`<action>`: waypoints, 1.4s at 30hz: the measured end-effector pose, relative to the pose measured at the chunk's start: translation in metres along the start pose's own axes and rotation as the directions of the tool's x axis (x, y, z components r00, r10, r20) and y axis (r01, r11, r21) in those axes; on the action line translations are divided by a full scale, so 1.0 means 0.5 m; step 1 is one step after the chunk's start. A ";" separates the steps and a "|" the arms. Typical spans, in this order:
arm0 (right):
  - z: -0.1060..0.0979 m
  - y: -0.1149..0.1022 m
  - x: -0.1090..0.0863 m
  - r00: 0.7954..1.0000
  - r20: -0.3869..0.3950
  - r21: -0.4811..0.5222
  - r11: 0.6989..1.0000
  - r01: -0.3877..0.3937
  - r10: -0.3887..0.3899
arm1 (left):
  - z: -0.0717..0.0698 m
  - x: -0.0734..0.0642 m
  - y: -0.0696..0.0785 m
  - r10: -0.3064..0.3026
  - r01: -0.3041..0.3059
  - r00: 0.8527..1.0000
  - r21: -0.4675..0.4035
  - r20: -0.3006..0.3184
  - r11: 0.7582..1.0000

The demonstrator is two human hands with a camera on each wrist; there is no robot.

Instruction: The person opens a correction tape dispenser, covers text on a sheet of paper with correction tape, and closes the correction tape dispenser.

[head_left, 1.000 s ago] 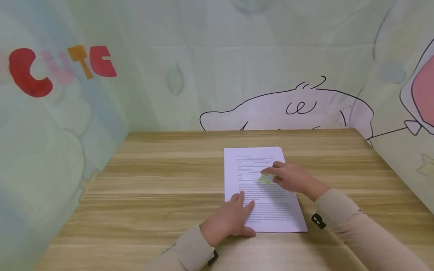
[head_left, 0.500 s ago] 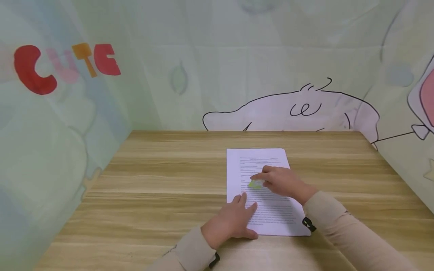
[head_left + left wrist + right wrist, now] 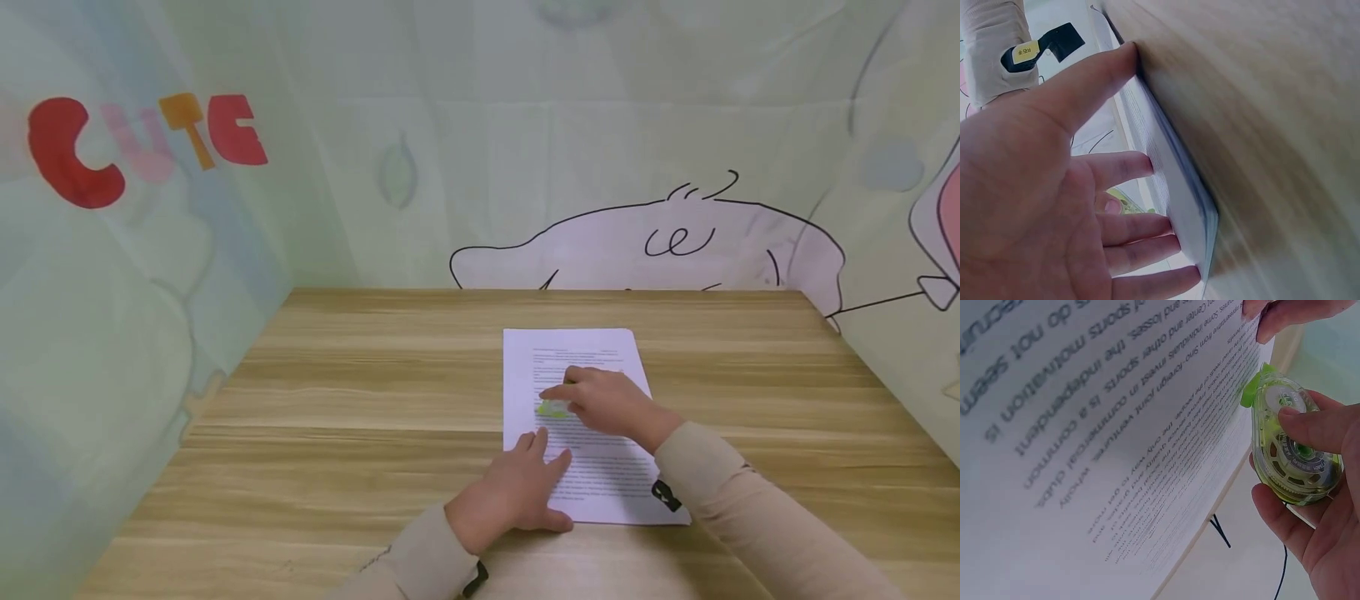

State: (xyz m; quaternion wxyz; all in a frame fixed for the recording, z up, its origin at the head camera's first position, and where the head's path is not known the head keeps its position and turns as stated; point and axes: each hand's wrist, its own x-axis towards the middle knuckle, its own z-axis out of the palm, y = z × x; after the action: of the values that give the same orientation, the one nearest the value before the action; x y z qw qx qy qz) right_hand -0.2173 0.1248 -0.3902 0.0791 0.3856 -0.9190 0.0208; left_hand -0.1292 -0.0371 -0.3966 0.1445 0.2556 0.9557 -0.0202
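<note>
A stack of printed paper [image 3: 521,354] lies on the table; its layered edge shows in the left wrist view. My right hand [image 3: 611,404] pinches a clear and green correction tape [image 3: 553,410] between thumb and fingers. In the right wrist view the correction tape [image 3: 1294,453] has its green tip right at the lines of text, near the sheet's left margin in the head view. My left hand [image 3: 517,486] rests on the lower left of the stack, fingers spread, its thumb at the near edge. The fingertips [image 3: 1160,226] touch the top sheet in the left wrist view.
The wood-grain table [image 3: 360,375] extends around the stack. A printed cloth [image 3: 480,167] with cartoon drawings and coloured letters hangs behind and at the sides. Black straps [image 3: 665,495] show at both beige sleeves.
My right hand has moved left across the page with the correction tape, from the middle of the text towards its left margin. The left hand stays on the paper; the camera view has shifted slightly.
</note>
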 end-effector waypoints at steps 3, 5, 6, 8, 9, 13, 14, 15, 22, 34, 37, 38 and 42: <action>0.000 0.001 -0.001 1.000 -0.012 -0.004 1.000 0.003 -0.003 | 0.000 0.000 0.000 -0.002 0.002 1.000 -0.005 0.000 1.000; 0.000 0.003 -0.003 1.000 -0.022 -0.006 1.000 0.004 -0.004 | 0.000 0.000 0.000 -0.005 0.005 1.000 -0.009 0.002 1.000; 0.000 0.005 -0.004 1.000 -0.024 -0.008 1.000 -0.001 0.000 | 0.000 0.000 0.000 -0.007 0.007 1.000 -0.010 0.005 1.000; 0.000 0.008 -0.006 1.000 -0.029 -0.011 1.000 -0.011 0.011 | -0.001 0.000 -0.001 -0.010 0.010 1.000 -0.013 0.009 1.000; 0.000 0.010 -0.007 0.999 -0.030 -0.013 1.000 -0.016 0.016 | -0.001 0.000 -0.001 -0.012 0.012 1.000 -0.013 0.012 1.000; 0.001 0.015 -0.009 0.999 -0.023 -0.009 0.999 -0.032 0.032 | -0.002 0.000 -0.002 -0.014 0.014 1.000 -0.016 0.015 1.000; 0.001 0.016 -0.009 0.999 -0.021 -0.008 1.000 -0.028 0.028 | -0.002 0.000 -0.002 -0.014 0.014 1.000 -0.016 0.014 1.000; 0.002 0.017 -0.009 1.000 -0.023 -0.005 1.000 -0.020 0.019 | -0.002 0.000 -0.002 -0.014 0.015 1.000 -0.018 0.013 1.000; 0.009 0.014 -0.005 1.000 -0.025 -0.004 1.000 0.007 -0.007 | 0.000 -0.001 -0.004 -0.006 0.006 1.000 -0.027 0.010 1.000; 0.007 0.004 0.000 0.999 -0.009 -0.073 0.997 0.030 -0.031 | -0.002 -0.003 -0.006 0.001 -0.001 1.000 -0.013 -0.007 1.000; 0.002 0.001 0.002 0.999 0.037 -0.099 0.994 0.038 -0.035 | -0.003 -0.004 -0.006 0.005 -0.005 1.000 -0.010 -0.010 1.000; 0.000 0.000 0.002 0.998 0.064 -0.103 0.994 0.031 -0.025 | -0.003 -0.005 -0.005 0.006 -0.006 1.000 -0.013 -0.011 1.000; -0.008 0.002 0.003 0.990 0.139 -0.108 0.994 0.018 -0.003 | -0.007 -0.005 -0.002 0.011 -0.011 1.000 -0.010 -0.011 1.000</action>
State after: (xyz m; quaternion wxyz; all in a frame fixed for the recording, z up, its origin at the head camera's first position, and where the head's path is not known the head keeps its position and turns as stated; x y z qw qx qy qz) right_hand -0.2187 0.1247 -0.3857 0.0362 0.3859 -0.9201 -0.0568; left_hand -0.1284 -0.0389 -0.3928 0.1408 0.2604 0.9551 -0.0130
